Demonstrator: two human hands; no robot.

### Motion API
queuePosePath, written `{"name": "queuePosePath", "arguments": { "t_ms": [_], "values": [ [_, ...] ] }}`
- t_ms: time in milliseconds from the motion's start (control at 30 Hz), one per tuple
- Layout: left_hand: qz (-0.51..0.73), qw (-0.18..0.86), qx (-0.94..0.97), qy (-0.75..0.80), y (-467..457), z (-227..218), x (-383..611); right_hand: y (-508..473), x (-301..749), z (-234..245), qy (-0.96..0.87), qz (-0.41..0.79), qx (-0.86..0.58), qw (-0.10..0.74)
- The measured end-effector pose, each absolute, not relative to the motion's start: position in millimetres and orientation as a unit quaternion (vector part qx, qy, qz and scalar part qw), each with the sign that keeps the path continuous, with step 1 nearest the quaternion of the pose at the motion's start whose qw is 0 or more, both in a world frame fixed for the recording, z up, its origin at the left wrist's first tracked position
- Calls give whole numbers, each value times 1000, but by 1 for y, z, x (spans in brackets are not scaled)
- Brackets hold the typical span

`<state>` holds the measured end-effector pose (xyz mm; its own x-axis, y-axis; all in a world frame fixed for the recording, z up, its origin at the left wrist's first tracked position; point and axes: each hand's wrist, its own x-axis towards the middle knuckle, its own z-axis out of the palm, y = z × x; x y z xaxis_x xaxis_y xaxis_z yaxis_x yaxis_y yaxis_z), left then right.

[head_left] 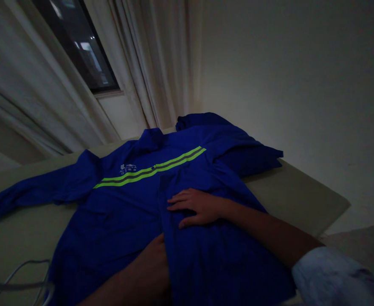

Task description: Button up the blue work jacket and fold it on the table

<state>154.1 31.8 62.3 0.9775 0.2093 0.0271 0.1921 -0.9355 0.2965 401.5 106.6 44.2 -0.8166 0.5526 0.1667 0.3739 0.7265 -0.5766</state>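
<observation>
A blue work jacket point(126, 204) with a yellow-green reflective stripe point(148, 170) across the chest lies spread front-up on a pale table point(301, 195). My right hand point(196, 206) rests flat on the jacket's front, fingers stretched out and pointing left, next to the central placket. My left hand point(155, 259) is lower down at the placket; its fingers are tucked under the fabric edge and hidden. One sleeve point(30, 191) stretches out to the left, and the other is bunched at the back right point(244, 157).
A white cable point(18, 276) loops on the table at the lower left. Cream curtains point(155, 68) and a dark window point(78, 42) stand behind the table. A plain wall point(301, 85) runs along the right, past the table's right edge.
</observation>
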Motion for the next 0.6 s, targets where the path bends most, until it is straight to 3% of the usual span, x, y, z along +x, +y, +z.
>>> {"name": "queuePosePath", "arguments": {
  "t_ms": [167, 300, 600],
  "values": [
    [124, 158, 904, 377, 81, 86, 81, 107, 398, 39, -911, 258, -271, 174],
    [198, 103, 765, 604, 169, 97, 46, 108, 395, 37, -910, 247, -280, 178],
    [341, 122, 691, 625, 323, 76, 151, 109, 395, 32, -918, 226, -275, 175]
  ]
}}
